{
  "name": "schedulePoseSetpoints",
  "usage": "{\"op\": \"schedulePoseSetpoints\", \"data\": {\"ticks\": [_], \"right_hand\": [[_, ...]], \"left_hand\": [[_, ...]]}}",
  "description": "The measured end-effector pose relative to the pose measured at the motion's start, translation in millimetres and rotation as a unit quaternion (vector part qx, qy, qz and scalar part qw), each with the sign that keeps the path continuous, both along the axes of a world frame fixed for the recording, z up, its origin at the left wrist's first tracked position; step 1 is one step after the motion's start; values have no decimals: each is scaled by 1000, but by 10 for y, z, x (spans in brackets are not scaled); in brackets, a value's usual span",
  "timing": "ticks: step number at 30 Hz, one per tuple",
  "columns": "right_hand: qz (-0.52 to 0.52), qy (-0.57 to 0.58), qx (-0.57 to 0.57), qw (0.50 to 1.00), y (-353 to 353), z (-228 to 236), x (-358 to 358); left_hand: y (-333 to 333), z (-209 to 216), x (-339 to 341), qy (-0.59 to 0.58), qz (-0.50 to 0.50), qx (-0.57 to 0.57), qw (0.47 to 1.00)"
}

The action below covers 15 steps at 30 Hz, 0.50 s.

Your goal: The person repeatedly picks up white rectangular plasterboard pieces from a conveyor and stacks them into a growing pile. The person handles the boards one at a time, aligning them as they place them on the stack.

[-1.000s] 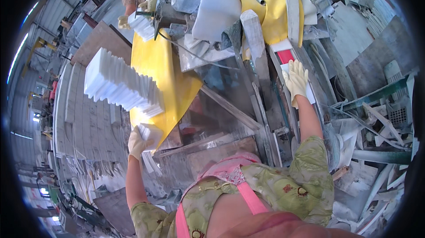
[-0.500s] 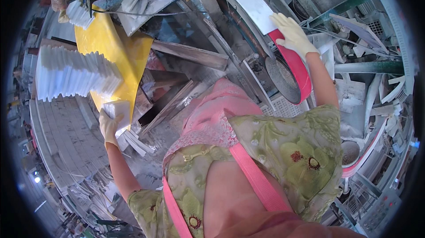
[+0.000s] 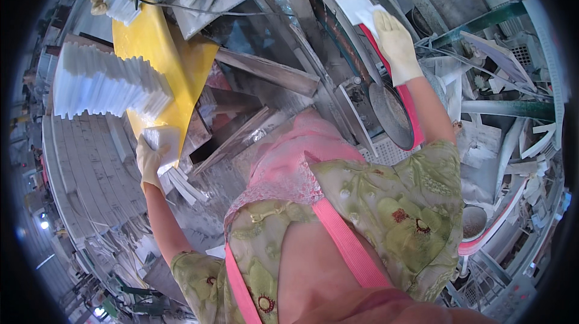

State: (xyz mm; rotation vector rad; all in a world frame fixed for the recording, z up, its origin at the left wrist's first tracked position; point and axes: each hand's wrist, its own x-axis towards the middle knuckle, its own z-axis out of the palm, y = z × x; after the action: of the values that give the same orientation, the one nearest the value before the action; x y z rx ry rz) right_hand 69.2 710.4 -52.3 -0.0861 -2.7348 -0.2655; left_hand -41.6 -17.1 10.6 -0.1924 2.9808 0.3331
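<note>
At the left, my gloved left hand (image 3: 151, 160) is closed around a small block of white tiles (image 3: 161, 138), at the lower end of a yellow sheet (image 3: 163, 64). A long row of upright white tiles (image 3: 108, 85) stands just beyond it. On the right, my gloved right hand (image 3: 393, 43) reaches over a curved red belt (image 3: 410, 113). Its fingers lie close together on a white tile (image 3: 365, 17), and the thumb is hidden. Another white tile (image 3: 351, 5) lies on the belt directly beyond.
A dark round wheel (image 3: 389, 116) sits inside the belt's near bend. Wooden boards (image 3: 268, 70) lie between the yellow sheet and the machine. A green metal bar (image 3: 506, 108) crosses at right. Another person's hand (image 3: 96, 5) is at the far left.
My right hand has moved up the belt, from resting with spread fingers near the tiles' edge to having its fingers on the nearer tile. My left hand stays on its block.
</note>
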Motion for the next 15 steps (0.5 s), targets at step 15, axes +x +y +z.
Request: {"op": "schedulePoseSetpoints", "data": {"ticks": [15], "right_hand": [[-64, -123, 97, 985, -118, -189, -867]], "left_hand": [[63, 54, 80, 14, -2, 10, 1000]]}}
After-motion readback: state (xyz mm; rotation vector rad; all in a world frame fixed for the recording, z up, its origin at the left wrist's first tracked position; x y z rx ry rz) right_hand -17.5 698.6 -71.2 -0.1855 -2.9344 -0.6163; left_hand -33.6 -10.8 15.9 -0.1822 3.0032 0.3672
